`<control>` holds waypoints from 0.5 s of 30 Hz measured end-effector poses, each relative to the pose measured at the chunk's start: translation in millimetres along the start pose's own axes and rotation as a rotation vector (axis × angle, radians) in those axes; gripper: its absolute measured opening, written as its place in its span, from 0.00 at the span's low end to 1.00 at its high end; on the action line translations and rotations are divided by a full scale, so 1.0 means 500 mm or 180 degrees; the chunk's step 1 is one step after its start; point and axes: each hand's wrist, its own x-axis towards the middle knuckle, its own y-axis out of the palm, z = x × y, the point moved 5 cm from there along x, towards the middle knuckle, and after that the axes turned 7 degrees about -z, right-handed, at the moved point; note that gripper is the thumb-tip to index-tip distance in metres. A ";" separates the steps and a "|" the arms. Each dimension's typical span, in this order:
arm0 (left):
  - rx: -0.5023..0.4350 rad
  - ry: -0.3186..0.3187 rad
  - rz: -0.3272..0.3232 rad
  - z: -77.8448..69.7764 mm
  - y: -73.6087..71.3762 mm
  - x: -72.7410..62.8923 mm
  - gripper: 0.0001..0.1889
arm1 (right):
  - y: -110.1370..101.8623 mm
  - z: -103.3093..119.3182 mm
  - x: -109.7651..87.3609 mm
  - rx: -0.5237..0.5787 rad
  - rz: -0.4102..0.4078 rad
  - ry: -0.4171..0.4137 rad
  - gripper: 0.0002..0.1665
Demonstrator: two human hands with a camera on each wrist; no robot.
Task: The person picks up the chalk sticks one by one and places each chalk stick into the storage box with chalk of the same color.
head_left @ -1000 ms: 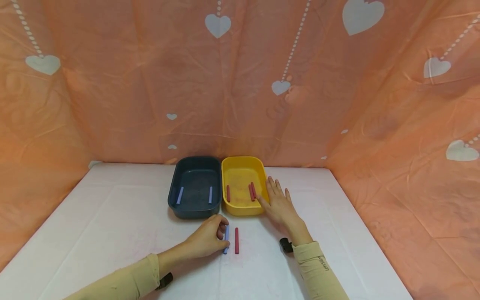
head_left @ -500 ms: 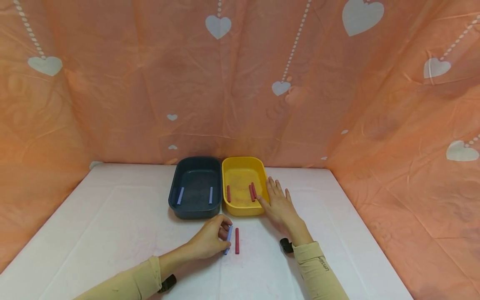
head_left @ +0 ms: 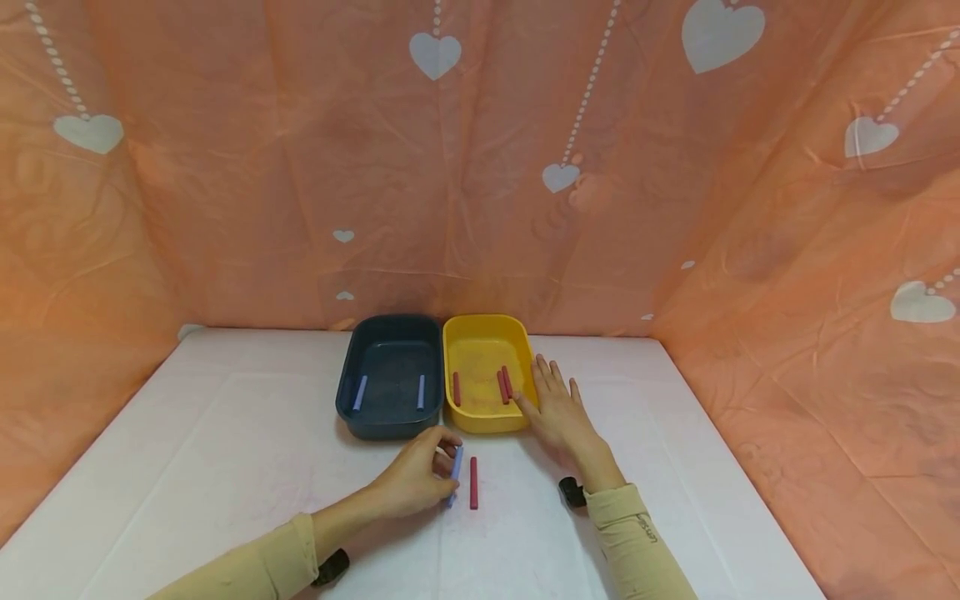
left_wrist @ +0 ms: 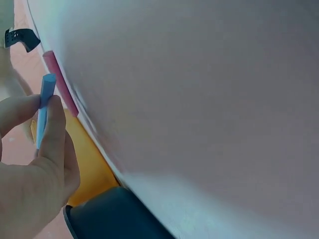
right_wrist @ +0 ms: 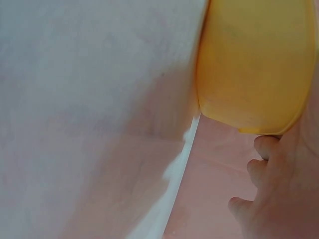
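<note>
Between thumb and fingers, my left hand (head_left: 412, 477) pinches a blue chalk stick (left_wrist: 45, 102), held at a tilt over the white table. Just right of it, a red chalk stick (head_left: 474, 483) lies on the cloth. My right hand (head_left: 558, 414) has its fingers extended along the right side of the yellow tray (head_left: 491, 423), with the thumb at its rim. Several red chalk sticks (head_left: 457, 388) lie inside that tray. In the dark blue tray (head_left: 390, 429) to its left are two blue chalk sticks (head_left: 421, 392), set apart from each other.
Both trays stand side by side near the back of the white-covered table (head_left: 225, 433). Behind them and at the sides hangs an orange curtain (head_left: 480, 208) with white hearts. Black wrist straps (head_left: 572, 492) sit on both forearms.
The blue chalk stick in my left hand has tilted, its far end leaning right and rising slightly. My right hand has stayed at the yellow tray.
</note>
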 end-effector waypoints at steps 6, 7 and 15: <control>-0.0107 0.0188 -0.0235 -0.008 -0.022 0.004 0.27 | -0.001 0.002 0.000 -0.0002 -0.0075 -0.0062 0.47; -0.0135 0.0220 -0.0262 -0.012 -0.026 0.004 0.27 | -0.002 0.003 0.000 0.0001 -0.0094 -0.0081 0.47; -0.0298 0.0176 -0.0507 -0.041 -0.059 0.012 0.26 | -0.003 0.005 -0.001 0.0084 -0.0135 -0.0135 0.47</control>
